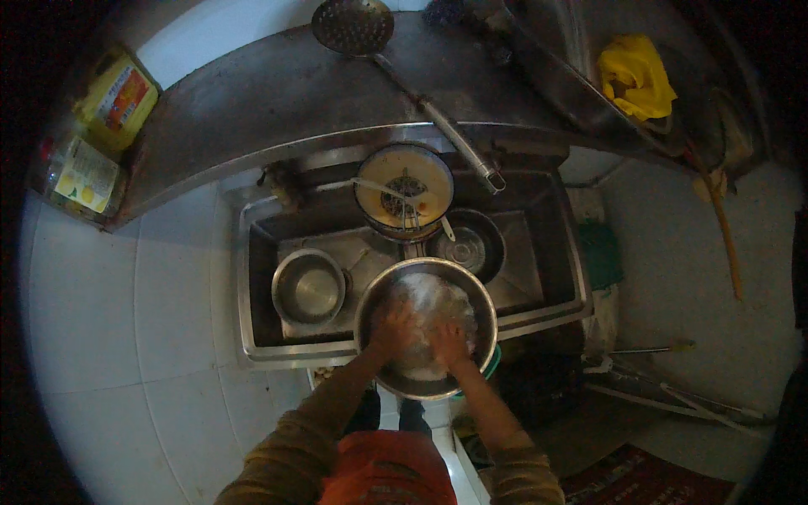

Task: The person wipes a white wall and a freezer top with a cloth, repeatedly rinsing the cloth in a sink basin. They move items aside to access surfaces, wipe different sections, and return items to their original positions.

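A round metal basin (pixel 491 316) sits at the front edge of the sink, in front of me, with a white, powdery-looking mass (pixel 433 295) inside it. Both my hands are down in the basin. My left hand (pixel 393 328) presses on the left part of the white stuff, fingers apart though a little blurred. To its right, my right hand (pixel 450 343) lies on the same mass with fingers spread. Neither hand visibly grips anything. Whether the white stuff is flour or something else, I cannot make out.
The double sink (pixel 539 261) holds a metal pot (pixel 310 288), a metal bowl (pixel 471 244) and a wide pan (pixel 366 198) with a rack in it. A long-handled skimmer (pixel 353 29) overhangs the counter (pixel 236 93). Bottles (pixel 118 101) stand left, a yellow bag (pixel 635 76) right.
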`<control>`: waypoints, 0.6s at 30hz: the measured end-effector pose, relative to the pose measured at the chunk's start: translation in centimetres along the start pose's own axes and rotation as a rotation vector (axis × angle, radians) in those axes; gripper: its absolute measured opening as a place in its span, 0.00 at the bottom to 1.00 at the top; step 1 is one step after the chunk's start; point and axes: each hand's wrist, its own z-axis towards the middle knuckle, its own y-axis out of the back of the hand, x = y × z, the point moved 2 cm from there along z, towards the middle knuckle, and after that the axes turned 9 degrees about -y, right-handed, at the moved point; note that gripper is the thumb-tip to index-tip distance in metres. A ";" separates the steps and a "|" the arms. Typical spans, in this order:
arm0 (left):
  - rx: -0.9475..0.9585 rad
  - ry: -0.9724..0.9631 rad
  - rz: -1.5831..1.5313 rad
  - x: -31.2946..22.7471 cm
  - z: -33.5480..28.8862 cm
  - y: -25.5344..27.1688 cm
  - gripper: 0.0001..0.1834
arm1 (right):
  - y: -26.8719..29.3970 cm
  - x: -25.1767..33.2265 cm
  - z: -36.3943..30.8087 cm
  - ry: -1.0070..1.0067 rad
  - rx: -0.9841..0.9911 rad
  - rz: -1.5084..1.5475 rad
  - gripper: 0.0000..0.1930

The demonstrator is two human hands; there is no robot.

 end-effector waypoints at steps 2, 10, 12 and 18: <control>0.208 0.168 -0.091 -0.6 0.4 -1.1 0.29 | -0.9 -0.3 0.4 -0.104 0.040 0.080 0.30; 0.167 0.183 -0.712 -7.3 5.1 5.3 0.25 | -0.1 2.9 2.5 -0.600 -0.099 1.466 0.27; 0.089 0.079 -0.664 -8.4 5.7 7.0 0.20 | 1.2 2.8 3.0 -0.558 -0.071 1.477 0.26; -0.023 -0.090 -0.565 -9.2 7.0 6.2 0.13 | 4.5 2.8 1.6 -0.253 -0.163 1.227 0.23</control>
